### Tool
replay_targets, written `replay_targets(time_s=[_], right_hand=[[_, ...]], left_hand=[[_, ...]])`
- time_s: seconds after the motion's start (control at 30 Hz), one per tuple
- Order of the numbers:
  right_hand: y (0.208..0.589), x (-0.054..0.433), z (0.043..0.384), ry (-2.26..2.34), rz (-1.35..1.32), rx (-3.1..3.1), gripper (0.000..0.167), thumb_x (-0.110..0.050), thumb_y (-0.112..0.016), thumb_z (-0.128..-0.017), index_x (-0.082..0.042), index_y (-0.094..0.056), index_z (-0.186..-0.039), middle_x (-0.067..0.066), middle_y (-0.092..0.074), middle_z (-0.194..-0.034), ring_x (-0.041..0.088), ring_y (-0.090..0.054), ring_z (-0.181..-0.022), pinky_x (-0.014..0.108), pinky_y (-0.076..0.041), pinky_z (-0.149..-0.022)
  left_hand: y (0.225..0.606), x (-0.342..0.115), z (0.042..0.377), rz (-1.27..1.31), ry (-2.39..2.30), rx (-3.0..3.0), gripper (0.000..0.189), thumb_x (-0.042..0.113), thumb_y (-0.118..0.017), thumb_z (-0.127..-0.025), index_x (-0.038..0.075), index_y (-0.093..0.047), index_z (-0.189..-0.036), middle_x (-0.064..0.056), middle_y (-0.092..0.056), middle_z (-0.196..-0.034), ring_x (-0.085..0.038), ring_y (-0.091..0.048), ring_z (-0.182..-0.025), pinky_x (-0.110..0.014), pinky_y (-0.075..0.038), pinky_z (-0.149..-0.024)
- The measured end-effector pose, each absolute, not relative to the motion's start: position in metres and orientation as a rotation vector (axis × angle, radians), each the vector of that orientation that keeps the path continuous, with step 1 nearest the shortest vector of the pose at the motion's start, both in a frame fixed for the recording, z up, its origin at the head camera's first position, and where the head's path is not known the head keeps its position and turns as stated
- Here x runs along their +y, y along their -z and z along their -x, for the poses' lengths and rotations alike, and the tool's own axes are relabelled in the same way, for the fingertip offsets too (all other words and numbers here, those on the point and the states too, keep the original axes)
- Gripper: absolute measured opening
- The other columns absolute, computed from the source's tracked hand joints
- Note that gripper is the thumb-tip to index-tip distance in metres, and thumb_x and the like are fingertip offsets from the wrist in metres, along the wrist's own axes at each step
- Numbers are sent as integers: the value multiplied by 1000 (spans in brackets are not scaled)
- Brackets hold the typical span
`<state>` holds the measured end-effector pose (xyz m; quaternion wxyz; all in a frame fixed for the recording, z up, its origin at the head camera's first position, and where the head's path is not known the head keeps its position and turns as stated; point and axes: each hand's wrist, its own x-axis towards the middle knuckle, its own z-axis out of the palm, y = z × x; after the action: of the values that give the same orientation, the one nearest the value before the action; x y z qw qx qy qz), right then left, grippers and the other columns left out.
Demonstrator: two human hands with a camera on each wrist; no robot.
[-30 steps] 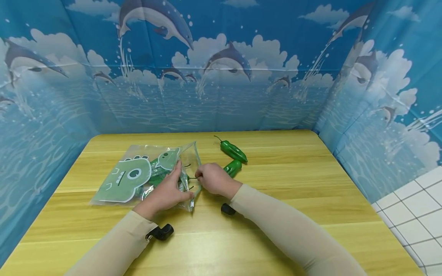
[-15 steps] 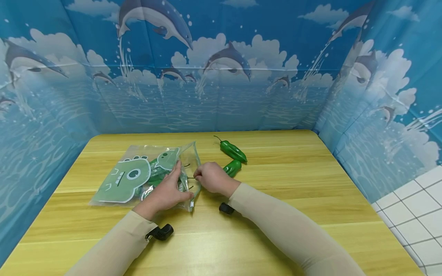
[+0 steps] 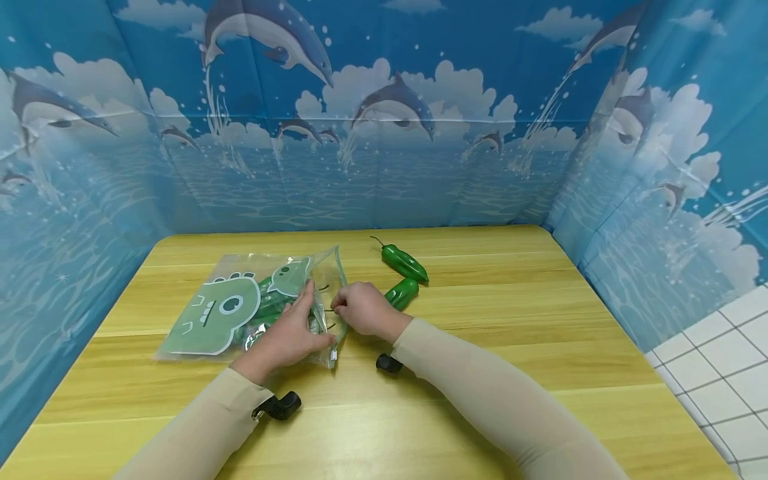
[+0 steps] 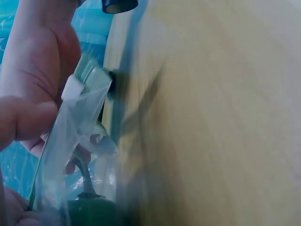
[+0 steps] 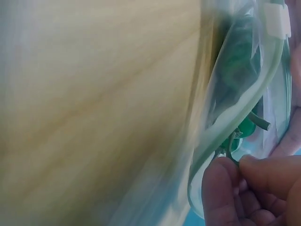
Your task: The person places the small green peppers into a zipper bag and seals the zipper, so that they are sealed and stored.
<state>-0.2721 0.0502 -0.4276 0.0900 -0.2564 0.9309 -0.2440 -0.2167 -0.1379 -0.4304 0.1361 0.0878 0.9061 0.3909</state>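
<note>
Nothing I can actually read here: no words, brands or numbers. Closest thing is the cartoon monster print [image 3: 210, 333] on the zip bag [image 3: 264, 265], toward 8 o'clock in the head view, just artwork.

The clear bag [image 3: 249, 310] at eight o'clock bears pale-green, white-outlined cartoon figures — peppers [image 3: 405, 263] deep green, table [image 3: 510, 313] yellow wood-grained, dolphin-print curtain [image 3: 384, 180] at twelve blue and white

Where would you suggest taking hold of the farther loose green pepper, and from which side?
Probably across the middle of the farther loose pepper, from above and the right: its long body lies slantwise and exposed there, while its near end sits right by the nearer pepper, leaving little finger room.
</note>
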Motion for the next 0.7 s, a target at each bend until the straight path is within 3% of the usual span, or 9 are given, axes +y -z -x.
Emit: replay_targets(time_s=[0.2,0.33,0.5,0.7], right_hand=[[428,50,271,773,704,2766,20,-18,-64,-106,-12,-79,-118,3,-79,-115,18,-74,-100,32,-60,-84],[427,49,270,835,681,2757,16,-16,-65,-105,-10,-76,-115,3,-78,-106,16,-72,-93,30,-58,-80],[427,47,270,870,644,2758,12,-16,-66,-105,-9,-73,-113,0,-75,-94,10,-67,-83,25,-54,-73],[429,48,272,849,651,2775,9,-14,-68,-104,-9,-72,-109,-1,-76,-94,11,-70,-86,27,-56,-77]], left_hand=[[428,-136,216,-256,-1148,2627,120,36,-77,-93,15,13,-169,-9,11,-177,-49,3,-161,-68,-16,-127],[426,-136,217,-240,-1154,2622,122,37,-78,-93,15,16,-168,-11,12,-177,-42,1,-163,-66,-19,-128],[427,-134,219,-229,-1127,2635,122,39,-78,-92,15,14,-169,-13,9,-177,-45,-1,-163,-67,-20,-127],[428,-134,220,-228,-1118,2636,122,37,-78,-92,14,13,-169,-13,8,-177,-45,-2,-162,-68,-23,-126]])
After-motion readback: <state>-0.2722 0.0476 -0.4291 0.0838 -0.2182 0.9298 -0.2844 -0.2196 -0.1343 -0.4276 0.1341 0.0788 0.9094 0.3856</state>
